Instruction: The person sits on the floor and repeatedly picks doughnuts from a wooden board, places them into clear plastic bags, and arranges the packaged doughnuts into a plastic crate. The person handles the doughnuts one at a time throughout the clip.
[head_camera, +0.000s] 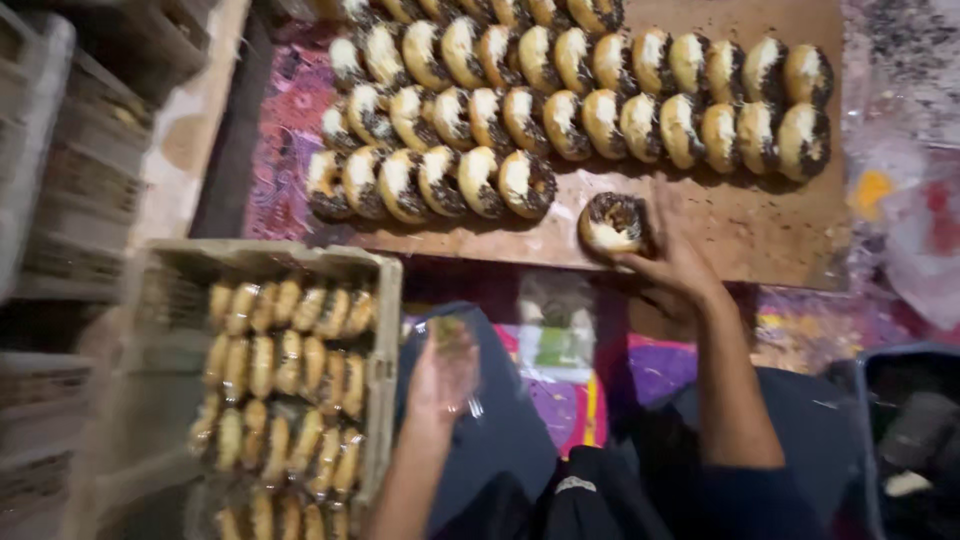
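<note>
At the far left stand stacked crates (60, 170), blurred and dim; nearer, a shallow tray (385, 330) holds rows of plain golden pastries (285, 380) standing on edge; just right of it the left hand (440, 375) hangs in the air over the lap, smeared by motion, seeming to pinch a bit of clear wrapping (455, 345), though how far its fingers are parted I cannot tell; past a small pale packet (555, 325) lying on the patterned cloth (620, 370), the right hand (670, 255) reaches to the near edge of the wooden board (770, 225), fingers loosely curled and closed round the right side of a single sprinkle-topped doughnut (612, 222); that doughnut lies flat, just left of the palm, set apart from the three overlapping rows of coated doughnuts (570, 100) farther up the board; the right hand is plainly the nearer one to it, the left well apart; a dark bin (900, 440) sits at the near right.
</note>
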